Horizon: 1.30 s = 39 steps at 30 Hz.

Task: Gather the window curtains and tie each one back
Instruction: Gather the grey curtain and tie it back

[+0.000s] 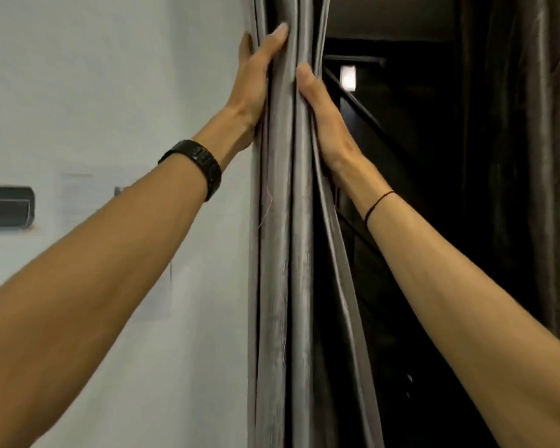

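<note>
We see a pale wall (110, 76) left, black sign (5, 206) and paper (78, 202) on it. Dark window (401, 156) right.

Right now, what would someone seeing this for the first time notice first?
Two bare hands, the left hand and right hand, grip a gathered grey curtain at the centre, squeezing its folds together. A black watch band stands out on the left wrist, and the dark window gapes to the right.
</note>
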{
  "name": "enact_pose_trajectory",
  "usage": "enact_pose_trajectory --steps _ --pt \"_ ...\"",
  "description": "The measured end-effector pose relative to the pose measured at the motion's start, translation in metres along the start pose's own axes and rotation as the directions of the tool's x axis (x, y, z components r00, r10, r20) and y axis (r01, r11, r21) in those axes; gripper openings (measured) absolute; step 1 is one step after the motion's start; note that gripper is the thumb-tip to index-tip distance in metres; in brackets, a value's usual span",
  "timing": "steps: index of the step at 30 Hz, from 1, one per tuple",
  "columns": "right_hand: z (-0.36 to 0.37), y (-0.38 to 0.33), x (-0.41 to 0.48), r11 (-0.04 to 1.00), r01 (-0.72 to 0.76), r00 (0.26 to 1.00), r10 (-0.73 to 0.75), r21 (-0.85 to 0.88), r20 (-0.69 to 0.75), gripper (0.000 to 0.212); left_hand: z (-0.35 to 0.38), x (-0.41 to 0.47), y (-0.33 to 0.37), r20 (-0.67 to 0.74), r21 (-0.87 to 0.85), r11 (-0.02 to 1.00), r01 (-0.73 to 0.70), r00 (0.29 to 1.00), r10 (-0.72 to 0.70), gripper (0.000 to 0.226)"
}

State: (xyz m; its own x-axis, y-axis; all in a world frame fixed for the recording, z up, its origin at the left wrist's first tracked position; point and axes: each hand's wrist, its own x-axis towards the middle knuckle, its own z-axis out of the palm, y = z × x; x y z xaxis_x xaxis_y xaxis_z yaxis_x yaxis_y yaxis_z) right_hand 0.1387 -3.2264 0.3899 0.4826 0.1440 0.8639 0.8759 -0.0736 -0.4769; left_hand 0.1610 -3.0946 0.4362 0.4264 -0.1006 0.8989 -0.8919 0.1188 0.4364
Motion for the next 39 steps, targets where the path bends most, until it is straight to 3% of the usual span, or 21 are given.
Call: enact_pose_trajectory --steps 5,14,17,20,23,26,29,30,32,34,36,39 --pt "0.026 0.042 -0.065 0.997 -0.015 1.0 0.017 -0.079 0.027 0.072 0.019 -0.077 -0.044 0.012 -0.093 0.992 0.086 0.996 -0.085 0.059" --pt "0.034 0.126 -0.201 0.955 -0.239 0.97 0.224 -0.175 -0.099 0.044 -0.002 -0.242 -0.123 -0.093 0.133 0.928 0.347 0.937 -0.337 0.058" --pt "0.044 0.144 -0.237 0.942 -0.256 0.957 0.215 -0.216 -0.197 0.059 -0.008 -0.279 -0.139 -0.105 0.171 0.911 0.376 0.926 -0.363 0.058" --pt "0.055 0.157 -0.271 0.936 -0.266 0.948 0.211 -0.229 -0.239 0.057 -0.009 -0.31 -0.14 -0.056 0.149 0.894 0.422 0.906 -0.419 0.059" --pt "0.07 0.161 -0.299 0.928 -0.3 0.95 0.269 -0.223 -0.158 0.069 0.001 -0.358 -0.144 0.062 0.132 0.861 0.491 0.863 -0.501 0.062" --pt "0.084 0.164 -0.316 0.894 -0.378 0.925 0.356 -0.239 -0.13 0.077 0.008 -0.408 -0.149 0.206 0.126 0.803 0.582 0.777 -0.595 0.079" --pt "0.082 0.174 -0.325 0.841 -0.467 0.883 0.431 -0.273 -0.186 0.066 0.006 -0.45 -0.151 0.242 0.129 0.74 0.66 0.703 -0.669 0.086" --pt "0.08 0.175 -0.326 0.823 -0.494 0.868 0.45 -0.281 -0.209 0.064 0.006 -0.464 -0.151 0.203 0.167 0.73 0.663 0.701 -0.683 0.08" --pt "0.076 0.175 -0.327 0.79 -0.534 0.844 0.481 -0.301 -0.235 0.065 0.003 -0.49 -0.155 0.034 0.358 0.647 0.673 0.683 -0.729 0.045" --pt "0.075 0.173 -0.327 0.777 -0.54 0.841 0.482 -0.323 -0.245 0.066 -0.003 -0.508 -0.162 -0.097 0.56 0.426 0.71 0.567 -0.818 0.017" --pt "0.076 0.171 -0.328 0.768 -0.544 0.839 0.484 -0.338 -0.249 0.066 -0.007 -0.519 -0.172 -0.097 0.691 0.207 0.693 0.373 -0.923 0.043" --pt "0.082 0.168 -0.328 0.763 -0.542 0.84 0.484 -0.352 -0.245 0.068 0.001 -0.525 -0.181 -0.083 0.772 0.046 0.633 0.173 -0.981 0.071"
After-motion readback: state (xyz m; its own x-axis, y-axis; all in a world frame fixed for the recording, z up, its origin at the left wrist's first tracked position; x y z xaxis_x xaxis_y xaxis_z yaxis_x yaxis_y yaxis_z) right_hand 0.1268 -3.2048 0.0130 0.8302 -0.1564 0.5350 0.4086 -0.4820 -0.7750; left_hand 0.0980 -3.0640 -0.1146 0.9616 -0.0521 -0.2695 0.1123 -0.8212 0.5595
